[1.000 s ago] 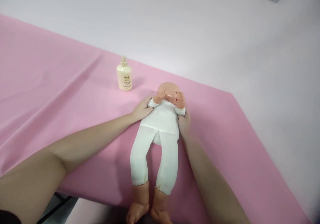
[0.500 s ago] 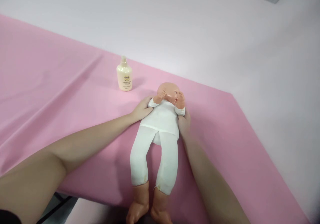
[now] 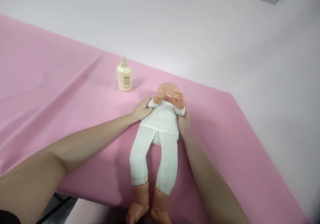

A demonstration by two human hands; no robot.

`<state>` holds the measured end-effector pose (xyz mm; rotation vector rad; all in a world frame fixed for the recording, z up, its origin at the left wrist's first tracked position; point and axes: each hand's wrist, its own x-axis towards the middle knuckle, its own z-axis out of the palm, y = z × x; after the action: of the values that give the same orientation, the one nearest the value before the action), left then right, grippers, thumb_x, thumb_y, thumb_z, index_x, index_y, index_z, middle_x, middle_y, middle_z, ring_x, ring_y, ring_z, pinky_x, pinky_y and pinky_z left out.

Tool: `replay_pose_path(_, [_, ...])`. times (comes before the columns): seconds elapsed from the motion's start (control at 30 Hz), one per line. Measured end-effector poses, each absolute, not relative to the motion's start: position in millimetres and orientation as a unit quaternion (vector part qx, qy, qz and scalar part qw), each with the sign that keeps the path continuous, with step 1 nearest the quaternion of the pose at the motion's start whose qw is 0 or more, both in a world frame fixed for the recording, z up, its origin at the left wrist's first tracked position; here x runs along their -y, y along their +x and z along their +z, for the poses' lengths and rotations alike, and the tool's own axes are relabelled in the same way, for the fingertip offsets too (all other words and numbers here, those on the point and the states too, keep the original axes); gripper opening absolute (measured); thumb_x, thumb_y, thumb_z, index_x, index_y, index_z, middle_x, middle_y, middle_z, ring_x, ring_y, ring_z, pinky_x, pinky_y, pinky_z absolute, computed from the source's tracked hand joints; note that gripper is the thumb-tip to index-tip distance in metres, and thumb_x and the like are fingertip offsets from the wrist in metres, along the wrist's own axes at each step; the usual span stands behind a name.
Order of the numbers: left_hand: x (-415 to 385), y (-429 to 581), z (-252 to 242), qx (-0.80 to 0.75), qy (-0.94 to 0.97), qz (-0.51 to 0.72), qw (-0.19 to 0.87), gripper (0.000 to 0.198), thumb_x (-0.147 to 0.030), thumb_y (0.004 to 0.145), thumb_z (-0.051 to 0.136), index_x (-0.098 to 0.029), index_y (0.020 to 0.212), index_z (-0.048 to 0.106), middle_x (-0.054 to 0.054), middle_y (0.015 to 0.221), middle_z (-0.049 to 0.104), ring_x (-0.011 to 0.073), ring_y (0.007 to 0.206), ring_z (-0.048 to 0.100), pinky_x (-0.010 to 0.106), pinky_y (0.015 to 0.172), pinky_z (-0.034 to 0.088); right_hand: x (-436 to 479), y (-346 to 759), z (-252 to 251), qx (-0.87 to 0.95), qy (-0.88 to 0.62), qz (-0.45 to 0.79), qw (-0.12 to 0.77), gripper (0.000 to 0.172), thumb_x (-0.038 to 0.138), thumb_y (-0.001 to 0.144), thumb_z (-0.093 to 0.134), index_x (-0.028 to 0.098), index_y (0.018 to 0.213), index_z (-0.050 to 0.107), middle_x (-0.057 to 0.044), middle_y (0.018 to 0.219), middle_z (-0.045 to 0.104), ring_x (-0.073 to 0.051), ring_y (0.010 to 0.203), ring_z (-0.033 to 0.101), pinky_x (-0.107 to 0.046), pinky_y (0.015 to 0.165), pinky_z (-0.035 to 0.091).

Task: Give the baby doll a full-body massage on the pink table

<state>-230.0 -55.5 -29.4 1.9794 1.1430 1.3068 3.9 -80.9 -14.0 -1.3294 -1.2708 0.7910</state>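
Note:
A baby doll point(image 3: 160, 119) with a white cloth body lies on its back on the pink-covered table, its head away from me and its feet at the near edge. Both of its arms are bent up beside the head. My left hand point(image 3: 142, 110) grips the doll's side under its arm, with the thumb on the front and the fingers partly hidden behind it. On the opposite side, my right hand point(image 3: 184, 122) holds the doll's torso below the other arm; most of those fingers are hidden.
A cream-coloured pump bottle point(image 3: 124, 79) stands upright beyond my left hand. The pink tablecloth point(image 3: 75, 70) has folds on the left, and the table corner lies at the right. A pale wall or floor surface point(image 3: 160, 27) extends behind it.

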Motion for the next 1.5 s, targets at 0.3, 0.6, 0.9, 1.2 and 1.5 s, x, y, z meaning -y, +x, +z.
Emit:
replay_pose_path(0.3, [54.2,-230.6,-31.1,-0.414,0.73,0.483,0.25,0.049,-0.022,0.073,0.05,-0.018,0.121,0.058,0.009,0.121,0.067,0.0289,0.117,0.06,0.048,0.106,0.045,84.6,3.0,-12.1,0.543,-0.553,0.324,0.543,0.04,0.027,0.08,0.051,0.02,0.117,0.066,-0.006,0.123,0.07,-0.021,0.113,0.064,-0.042,0.105,0.049])
replay_pose_path(0.6, [54.2,-230.6,-31.0,-0.412,0.731,0.485,0.246,0.049,-0.024,0.074,0.05,-0.016,0.123,0.056,0.011,0.122,0.067,0.0289,0.113,0.061,0.047,0.102,0.048,83.8,3.4,-13.6,0.544,-0.547,0.33,0.543,0.04,0.025,0.081,0.05,0.019,0.117,0.066,-0.006,0.122,0.07,-0.021,0.111,0.063,-0.042,0.106,0.049])
replay_pose_path(0.9, [54.1,-231.1,-31.3,-0.418,0.732,0.479,0.245,0.048,-0.024,0.074,0.049,-0.017,0.121,0.057,0.01,0.121,0.067,0.0288,0.113,0.061,0.046,0.103,0.048,83.1,4.0,-14.7,0.544,-0.55,0.331,0.541,0.04,0.022,0.08,0.049,0.02,0.116,0.066,-0.007,0.121,0.07,-0.021,0.112,0.063,-0.043,0.107,0.048])
replay_pose_path(1.2, [53.5,-231.6,-32.0,-0.417,0.734,0.477,0.245,0.047,-0.024,0.075,0.05,-0.018,0.121,0.056,0.009,0.119,0.067,0.0273,0.111,0.062,0.045,0.101,0.049,81.2,4.5,-16.4,0.542,-0.542,0.336,0.548,0.042,0.021,0.079,0.049,0.019,0.117,0.066,-0.007,0.121,0.07,-0.021,0.112,0.063,-0.043,0.107,0.048])
replay_pose_path(1.5, [53.0,-231.5,-32.4,-0.404,0.737,0.485,0.241,0.047,-0.024,0.075,0.049,-0.017,0.121,0.057,0.01,0.119,0.067,0.0278,0.11,0.062,0.045,0.1,0.049,83.2,3.9,-14.7,0.541,-0.542,0.338,0.547,0.04,0.021,0.08,0.049,0.02,0.116,0.066,-0.006,0.123,0.069,-0.022,0.114,0.063,-0.045,0.107,0.048])
